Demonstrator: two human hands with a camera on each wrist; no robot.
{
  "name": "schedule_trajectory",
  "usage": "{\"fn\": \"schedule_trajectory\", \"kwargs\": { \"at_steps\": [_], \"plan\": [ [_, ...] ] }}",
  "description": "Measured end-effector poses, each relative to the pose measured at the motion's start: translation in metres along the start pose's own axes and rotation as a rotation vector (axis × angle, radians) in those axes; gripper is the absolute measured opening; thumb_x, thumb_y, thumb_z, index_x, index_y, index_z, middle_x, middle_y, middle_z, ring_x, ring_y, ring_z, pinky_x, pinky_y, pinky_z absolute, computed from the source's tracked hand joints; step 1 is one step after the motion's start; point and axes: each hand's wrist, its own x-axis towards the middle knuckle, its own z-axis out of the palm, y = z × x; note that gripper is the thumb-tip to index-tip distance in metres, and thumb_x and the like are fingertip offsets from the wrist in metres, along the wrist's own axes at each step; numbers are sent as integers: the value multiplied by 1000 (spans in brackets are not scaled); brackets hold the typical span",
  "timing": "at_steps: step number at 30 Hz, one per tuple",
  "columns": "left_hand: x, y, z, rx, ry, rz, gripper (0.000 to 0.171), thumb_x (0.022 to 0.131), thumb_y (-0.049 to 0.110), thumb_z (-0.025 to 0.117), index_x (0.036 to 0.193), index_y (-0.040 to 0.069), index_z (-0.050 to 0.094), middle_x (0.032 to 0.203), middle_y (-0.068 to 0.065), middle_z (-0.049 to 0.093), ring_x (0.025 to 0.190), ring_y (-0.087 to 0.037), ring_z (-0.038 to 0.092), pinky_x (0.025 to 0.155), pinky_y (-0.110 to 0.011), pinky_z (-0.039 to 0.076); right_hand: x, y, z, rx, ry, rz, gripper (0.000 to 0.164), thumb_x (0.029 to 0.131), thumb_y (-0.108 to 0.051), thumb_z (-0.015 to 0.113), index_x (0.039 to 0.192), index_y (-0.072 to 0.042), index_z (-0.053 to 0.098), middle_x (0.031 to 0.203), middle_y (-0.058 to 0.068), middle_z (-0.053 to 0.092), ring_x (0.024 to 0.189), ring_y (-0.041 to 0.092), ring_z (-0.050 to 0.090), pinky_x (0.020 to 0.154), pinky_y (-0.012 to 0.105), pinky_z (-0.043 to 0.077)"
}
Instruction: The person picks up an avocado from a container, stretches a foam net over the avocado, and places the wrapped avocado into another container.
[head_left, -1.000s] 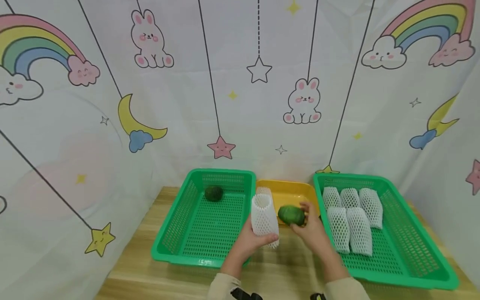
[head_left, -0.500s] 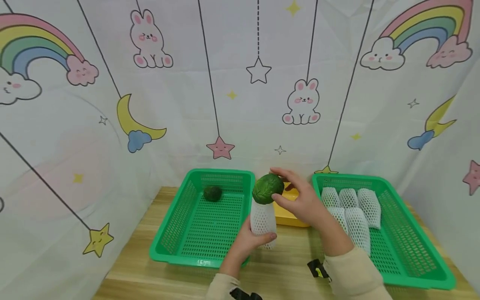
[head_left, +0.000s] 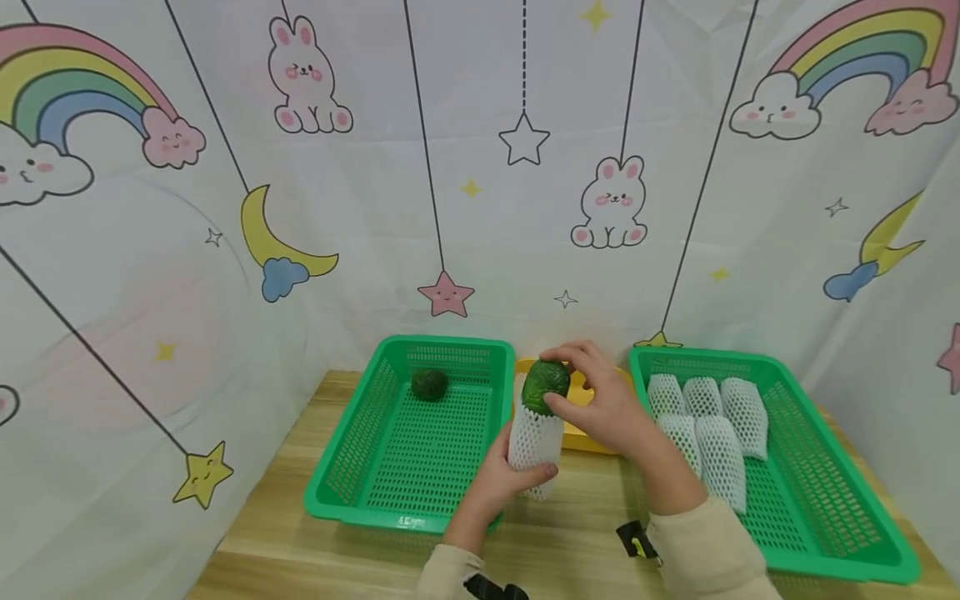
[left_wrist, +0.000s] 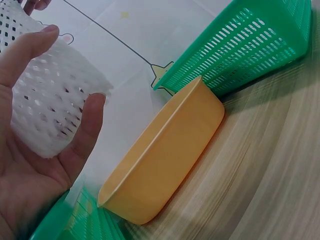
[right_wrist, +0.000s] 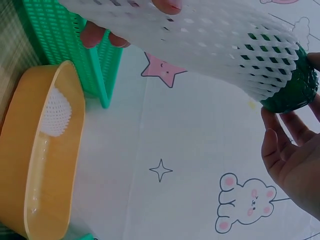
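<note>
In the head view, my left hand (head_left: 498,487) grips an upright white foam net sleeve (head_left: 536,446) around its middle, thumb across the front. My right hand (head_left: 603,400) pinches a green avocado (head_left: 545,383) from above, at the sleeve's upper mouth. The right wrist view shows the net's edge stretched over the lower part of the avocado (right_wrist: 292,92), its other end bare between the fingers. In the left wrist view the sleeve (left_wrist: 50,95) lies between thumb and fingers, and the avocado is out of sight.
A green basket (head_left: 405,523) on the left holds one dark avocado (head_left: 429,385). Behind the hands stands a yellow bin (head_left: 592,440) with a foam net sleeve (right_wrist: 57,112) inside. The right green basket (head_left: 825,567) contains several white net-sleeved pieces (head_left: 722,462). A printed curtain (head_left: 360,208) hangs behind.
My right hand has brought the avocado from beside the sleeve to above its mouth, then down so its lower part sits inside. The left hand keeps its hold on the sleeve.
</note>
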Motion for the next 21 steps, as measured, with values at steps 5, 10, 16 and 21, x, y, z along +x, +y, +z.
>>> {"fn": "schedule_trajectory", "kwargs": {
  "at_steps": [5, 10, 16, 21],
  "plan": [
    [5, -16, -2, 15, 2, 19, 72, 78, 20, 75, 138, 18, 35, 117, -6, 53, 102, -22, 54, 83, -38, 46, -3, 4, 7, -44, -47, -1, 42, 84, -17, 69, 122, -12, 54, 117, 3, 51, 101, 21, 47, 79, 40, 41],
    [3, -6, -1, 9, -1, 2, 70, 79, 18, 75, 137, 14, 37, 118, -6, 54, 103, -22, 54, 85, -38, 46, -4, 7, 10, -55, -47, 11, 35, 82, -22, 72, 113, -13, 57, 109, 1, 54, 101, 21, 49, 82, 43, 42],
    [7, -15, -3, -12, 9, -11, 71, 79, 14, 74, 139, 15, 35, 120, -7, 52, 105, -22, 53, 85, -38, 46, -4, 8, 14, -69, -49, 53, 30, 82, -25, 72, 107, -13, 59, 105, 0, 58, 99, 21, 51, 83, 43, 43],
    [6, -18, -2, -33, 23, -18, 68, 79, 17, 75, 136, 13, 38, 119, -8, 51, 104, -23, 53, 86, -38, 46, -7, 11, 20, -73, -52, 138, 29, 85, -32, 68, 103, -12, 58, 100, -1, 58, 97, 21, 52, 82, 44, 42]
  ]
}}
